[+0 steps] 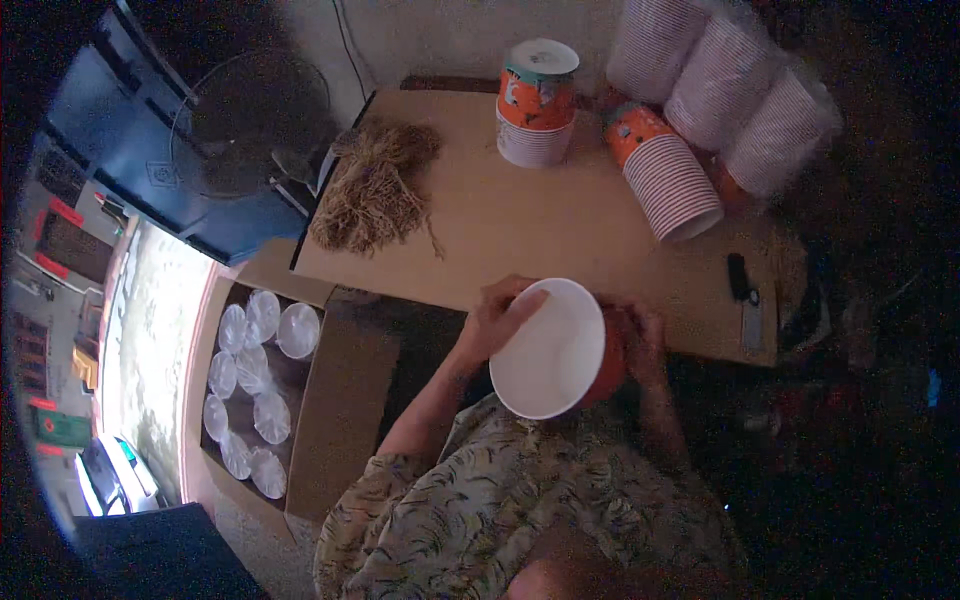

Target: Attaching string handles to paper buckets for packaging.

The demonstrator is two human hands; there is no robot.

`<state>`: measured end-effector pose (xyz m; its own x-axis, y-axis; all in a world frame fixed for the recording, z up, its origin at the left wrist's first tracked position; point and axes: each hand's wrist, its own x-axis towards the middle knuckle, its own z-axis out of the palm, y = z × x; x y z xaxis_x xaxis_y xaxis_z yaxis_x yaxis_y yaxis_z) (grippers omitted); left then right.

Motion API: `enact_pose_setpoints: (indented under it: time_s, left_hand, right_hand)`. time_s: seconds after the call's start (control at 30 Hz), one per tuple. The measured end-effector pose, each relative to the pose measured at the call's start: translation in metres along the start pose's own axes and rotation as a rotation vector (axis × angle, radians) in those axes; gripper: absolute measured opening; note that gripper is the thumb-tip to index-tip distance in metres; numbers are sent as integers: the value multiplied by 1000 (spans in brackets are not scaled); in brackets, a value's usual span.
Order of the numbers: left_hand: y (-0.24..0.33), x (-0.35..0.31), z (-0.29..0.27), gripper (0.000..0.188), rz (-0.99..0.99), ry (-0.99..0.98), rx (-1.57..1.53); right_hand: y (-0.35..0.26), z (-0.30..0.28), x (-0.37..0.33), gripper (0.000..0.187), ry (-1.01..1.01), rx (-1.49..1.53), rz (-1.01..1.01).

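A white-lined paper tub (548, 355) with an orange-red outside is held in front of my chest, its mouth tilted up to the left. My left hand (497, 322) grips its left rim, with the thumb inside and the fingers behind. On the other side my right hand (643, 340) is closed around the tub's outer wall; its fingers are partly hidden and dim. Past the tub, on the brown table (490, 230), an upside-down stack of similar tubs (537, 105) stands upright. Another stack (668, 178) lies on its side, rims toward me.
Plastic-wrapped tub stacks (735, 80) lean at the back right. A tangled bundle of tan cords (378, 190) lies at the table's left. Near the right edge is a black-handled tool (741, 290). An open carton (340, 400) holding several plastic-wrapped bundles (272, 415) sits lower left.
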<state>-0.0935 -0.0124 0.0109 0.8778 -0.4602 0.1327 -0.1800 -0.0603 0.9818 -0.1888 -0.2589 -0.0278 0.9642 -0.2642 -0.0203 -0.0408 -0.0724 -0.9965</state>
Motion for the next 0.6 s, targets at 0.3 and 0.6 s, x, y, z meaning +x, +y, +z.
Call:
enact_pose_setpoints:
  time_s: [0.3, 0.6]
  left_hand:
    - [-3, -62, 0, 24, -127, 87, -93]
    - [7, -86, 6, 15, -135, 110, -51]
  right_hand:
    - [36, 14, -26, 26, -40, -515, -24]
    - [33, 20, -38, 20, -216, -378, -259]
